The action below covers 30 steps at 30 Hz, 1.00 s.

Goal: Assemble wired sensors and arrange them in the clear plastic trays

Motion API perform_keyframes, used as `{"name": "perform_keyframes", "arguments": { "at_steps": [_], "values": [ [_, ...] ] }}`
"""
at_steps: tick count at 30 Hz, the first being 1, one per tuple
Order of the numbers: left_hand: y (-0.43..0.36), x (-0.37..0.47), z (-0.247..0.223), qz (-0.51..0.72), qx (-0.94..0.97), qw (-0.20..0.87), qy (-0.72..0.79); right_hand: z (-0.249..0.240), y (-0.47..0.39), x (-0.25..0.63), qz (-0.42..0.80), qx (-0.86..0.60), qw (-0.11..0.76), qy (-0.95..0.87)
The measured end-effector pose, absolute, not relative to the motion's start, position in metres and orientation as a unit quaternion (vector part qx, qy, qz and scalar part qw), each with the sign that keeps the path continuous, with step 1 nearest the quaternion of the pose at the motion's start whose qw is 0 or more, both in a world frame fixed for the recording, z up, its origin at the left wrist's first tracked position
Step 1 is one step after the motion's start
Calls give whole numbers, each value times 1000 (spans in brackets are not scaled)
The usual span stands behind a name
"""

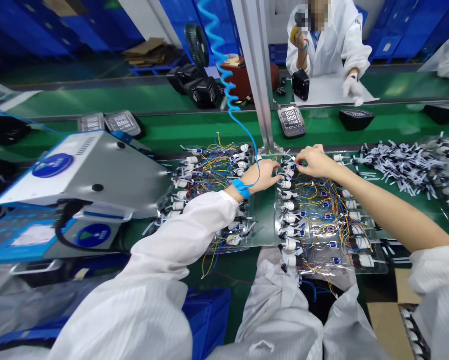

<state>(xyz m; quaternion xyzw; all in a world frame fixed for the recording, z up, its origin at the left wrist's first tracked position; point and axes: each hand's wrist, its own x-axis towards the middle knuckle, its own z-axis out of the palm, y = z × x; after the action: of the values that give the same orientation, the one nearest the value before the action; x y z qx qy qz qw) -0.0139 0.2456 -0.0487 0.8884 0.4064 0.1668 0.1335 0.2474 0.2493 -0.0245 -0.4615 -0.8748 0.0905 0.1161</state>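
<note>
A clear plastic tray [314, 250] holds rows of small white-and-black motor-like cylinders with yellow, blue and red wires. At its far left corner, my right hand [312, 161] reaches in with thumb and fingers pinched together; what lies between the fingertips is too small to make out. Facing it, my left hand [260, 175], with a blue wrist strap [241, 189], hovers beside the same end cylinders. Its thumb and forefinger are curved and apart, with nothing visible between them. Left of it lies a second tray of wired cylinders [209, 175].
A grey-and-blue machine [126, 175] stands at left. White-and-black strips [400, 162] lie heaped at right. A metal post [252, 70] and a coiled blue cord [226, 75] rise ahead. Blood-pressure monitors [292, 121] sit on the green belt; a co-worker in white [329, 50] is opposite.
</note>
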Motion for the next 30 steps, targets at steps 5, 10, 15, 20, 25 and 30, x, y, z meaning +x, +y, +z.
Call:
{"name": "perform_keyframes", "arguments": {
  "at_steps": [5,10,15,20,25,30],
  "values": [
    [241,-16,-58,143,935,143,291,-34,235,245,65,-423,87,-899],
    [227,-27,-57,83,977,80,182,-33,230,251,104,-362,58,-924],
    [225,-34,-50,117,971,106,181,-26,252,247,102,-422,81,-897],
    [227,-32,-49,173,928,213,254,-40,258,235,110,-383,24,-917],
    [227,-31,-50,177,924,237,242,-41,254,243,82,-401,71,-910],
    [231,-30,-46,162,914,272,255,-41,254,248,71,-351,69,-931]
  ]
}}
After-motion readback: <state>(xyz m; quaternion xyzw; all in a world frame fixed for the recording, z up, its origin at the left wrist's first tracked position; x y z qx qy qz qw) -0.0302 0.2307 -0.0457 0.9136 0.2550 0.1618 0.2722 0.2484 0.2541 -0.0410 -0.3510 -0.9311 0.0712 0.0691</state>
